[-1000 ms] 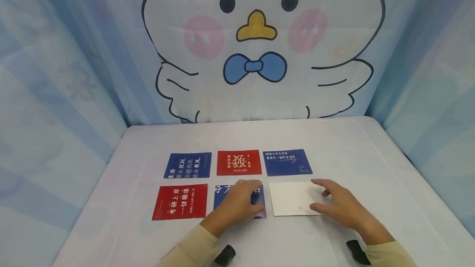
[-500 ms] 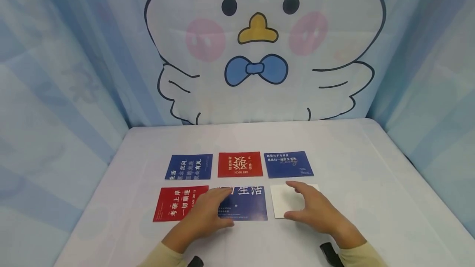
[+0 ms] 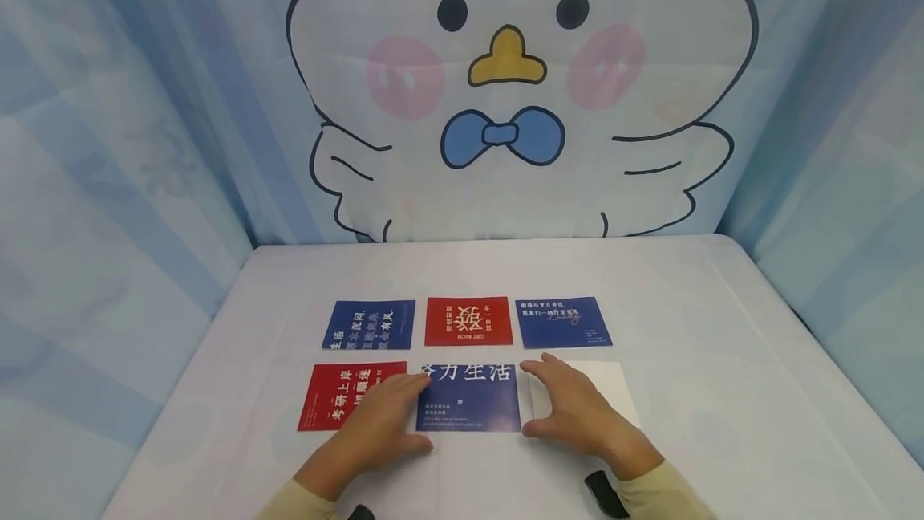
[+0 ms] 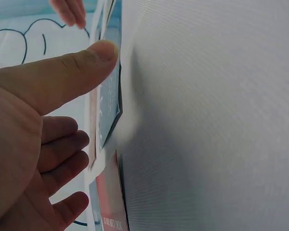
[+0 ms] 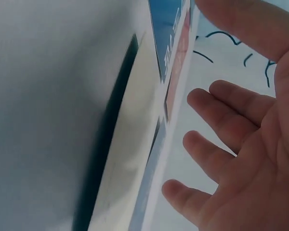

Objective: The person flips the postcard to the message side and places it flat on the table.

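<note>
In the head view, a blue card (image 3: 468,400) with white Chinese lettering lies in the middle of the front row, between my two hands. My left hand (image 3: 378,422) is at its left edge, fingers loosely bent and thumb apart, overlapping the right part of a red card (image 3: 325,400). On the other side, my right hand (image 3: 577,408) is spread in the same way over the left part of a cream card (image 3: 609,383). Both wrist views show the palms with nothing between fingers and thumb.
A back row holds a blue card (image 3: 370,325) at left, a red card (image 3: 468,321) in the middle and another blue card (image 3: 563,322) at right. The white table (image 3: 722,359) meets a curtain (image 3: 512,199) with a cartoon bird behind, and more curtain at both sides.
Both hands have moved left: the left from over the blue front card to its left edge, the right across the cream card to the blue card's right edge. The cards keep their places.
</note>
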